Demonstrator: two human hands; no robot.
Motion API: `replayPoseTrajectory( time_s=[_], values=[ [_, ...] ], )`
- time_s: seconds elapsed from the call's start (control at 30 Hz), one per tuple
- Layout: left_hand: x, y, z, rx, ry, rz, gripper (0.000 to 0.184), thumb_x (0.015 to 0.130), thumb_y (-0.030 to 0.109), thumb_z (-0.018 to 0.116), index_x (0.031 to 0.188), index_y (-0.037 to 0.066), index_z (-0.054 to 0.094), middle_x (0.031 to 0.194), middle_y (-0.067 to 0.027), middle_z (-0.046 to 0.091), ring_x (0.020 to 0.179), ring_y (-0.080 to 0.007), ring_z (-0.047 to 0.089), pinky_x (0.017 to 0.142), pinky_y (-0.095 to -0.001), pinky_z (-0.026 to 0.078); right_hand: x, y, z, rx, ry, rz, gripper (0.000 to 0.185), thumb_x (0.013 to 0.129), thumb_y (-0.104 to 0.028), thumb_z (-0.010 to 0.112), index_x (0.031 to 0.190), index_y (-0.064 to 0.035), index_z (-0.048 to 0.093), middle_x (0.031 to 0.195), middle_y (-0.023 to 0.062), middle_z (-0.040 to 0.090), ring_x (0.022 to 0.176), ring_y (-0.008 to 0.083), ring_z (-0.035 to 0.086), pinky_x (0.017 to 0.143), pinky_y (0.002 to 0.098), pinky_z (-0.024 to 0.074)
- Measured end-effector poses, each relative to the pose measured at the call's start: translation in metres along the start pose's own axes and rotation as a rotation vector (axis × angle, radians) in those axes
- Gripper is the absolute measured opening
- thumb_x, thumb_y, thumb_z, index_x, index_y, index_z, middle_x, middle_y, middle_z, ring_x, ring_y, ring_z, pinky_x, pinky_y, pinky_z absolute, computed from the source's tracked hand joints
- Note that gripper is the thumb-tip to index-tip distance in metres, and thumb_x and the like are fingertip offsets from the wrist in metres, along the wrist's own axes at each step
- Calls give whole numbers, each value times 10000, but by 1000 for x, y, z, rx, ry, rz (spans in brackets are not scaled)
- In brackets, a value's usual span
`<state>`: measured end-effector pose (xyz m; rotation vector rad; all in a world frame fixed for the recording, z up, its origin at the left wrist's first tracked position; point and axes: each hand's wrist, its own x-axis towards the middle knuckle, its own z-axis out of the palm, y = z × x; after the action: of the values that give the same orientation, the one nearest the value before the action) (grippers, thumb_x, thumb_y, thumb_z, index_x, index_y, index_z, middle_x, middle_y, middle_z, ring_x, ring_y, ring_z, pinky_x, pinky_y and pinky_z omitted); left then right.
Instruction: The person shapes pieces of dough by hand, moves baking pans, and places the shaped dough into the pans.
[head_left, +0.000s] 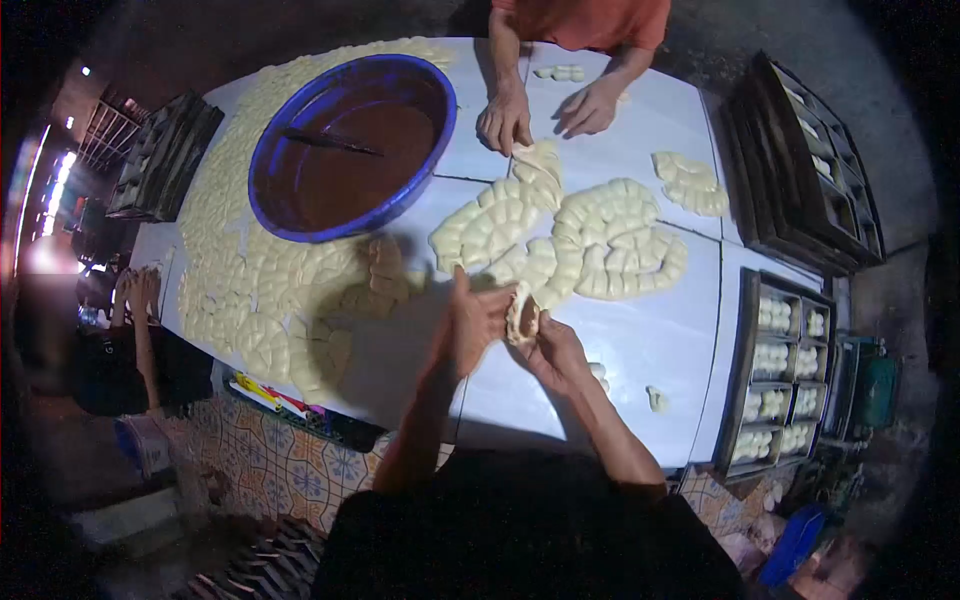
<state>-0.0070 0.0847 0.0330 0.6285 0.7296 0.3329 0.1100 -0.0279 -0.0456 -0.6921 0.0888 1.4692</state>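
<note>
A flattened piece of pale dough with brown filling (524, 318) hangs between my two hands, above the table's near half. My right hand (556, 352) grips its lower right edge between thumb and fingers. Beside it my left hand (476, 322) is open, thumb raised and fingers stretched toward the piece; whether the fingertips touch it I cannot tell. Just beyond my hands lie joined rows of dough pieces (612, 240) on the white table (640, 330). A blue basin (262, 205) of brown filling (350, 185) stands to the left, a dark stick lying across it.
Across the table a person in an orange shirt has one hand (505, 120) by the dough. Many dough pieces (225, 275) cover the left side. At right are a tray of dough pieces (745, 400) and stacked trays (790, 200). Another person's arm (143, 340) shows at far left.
</note>
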Motion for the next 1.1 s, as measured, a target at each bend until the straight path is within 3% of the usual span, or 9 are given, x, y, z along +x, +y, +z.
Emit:
replayPoseTrajectory(
  time_s=[0.07,0.17,0.27,0.4,0.5,0.73,0.9,1.0,1.1],
  values=[
    [-3,-55,-8,-104,37,108,738,941,564,354,1315,-69,419,1191,-184,563,1076,-282,530,967,-411,382,-24,-9,4,-369,198,-3,169,935,-91,538,1053,-7,626,967,103,631,883,137,619,752,236,515],
    [-18,-82,7,-217,115,63,358,918,208,525,1230,32,530,1064,-98,597,1006,-216,556,901,-367,449,-42,7,-11,-759,217,-526,256,872,-33,582,1122,9,609,992,59,600,788,138,525,704,252,442],
    [-44,-88,28,266,46,217,343,863,8,563,1205,-5,544,1067,-91,604,927,-173,587,814,-301,504,-85,-7,-7,-1654,16,-981,371,796,31,579,1163,-15,602,1081,85,560,881,228,475,753,309,428],
    [-51,-119,40,652,55,488,269,853,-17,622,1113,-77,594,1032,-100,589,922,-140,602,751,-240,516,-109,-28,-22,-1524,-142,-1011,458,739,99,567,1175,-41,567,1150,123,535,1052,297,517,866,367,451],
    [-58,-129,48,356,0,365,250,860,26,643,1086,-76,610,999,-97,590,885,-140,611,719,-239,531,-117,-32,-26,-857,-104,-964,322,769,45,620,1083,-29,623,1162,116,533,1076,221,547,929,325,440],
    [-62,-150,60,345,-53,239,171,865,104,668,937,-46,631,924,-40,592,822,-108,602,691,-225,532,-161,-34,-43,-1393,-131,-789,231,850,-75,623,1067,0,649,1191,111,523,950,177,566,783,315,490],
    [-48,-200,61,573,-79,431,224,784,-39,699,964,-8,569,949,-62,601,901,-138,611,759,-258,522,-174,-41,-71,-1344,167,-577,516,887,-202,609,1364,-102,440,1138,119,571,963,191,556,771,316,477],
    [-54,-188,75,422,-187,358,301,799,-81,643,1061,4,522,1026,-96,581,950,-187,622,772,-263,522,-176,-62,-95,-871,-182,249,520,926,-237,570,1395,-99,390,1114,111,589,873,172,610,723,287,516],
    [-54,-177,77,364,-136,471,296,822,-86,580,1094,-8,490,1079,-129,571,1007,-222,616,836,-269,501,-172,-66,-92,-1108,-176,-157,603,837,-43,609,1395,-73,381,1187,116,583,939,187,607,810,308,508]
  ],
)
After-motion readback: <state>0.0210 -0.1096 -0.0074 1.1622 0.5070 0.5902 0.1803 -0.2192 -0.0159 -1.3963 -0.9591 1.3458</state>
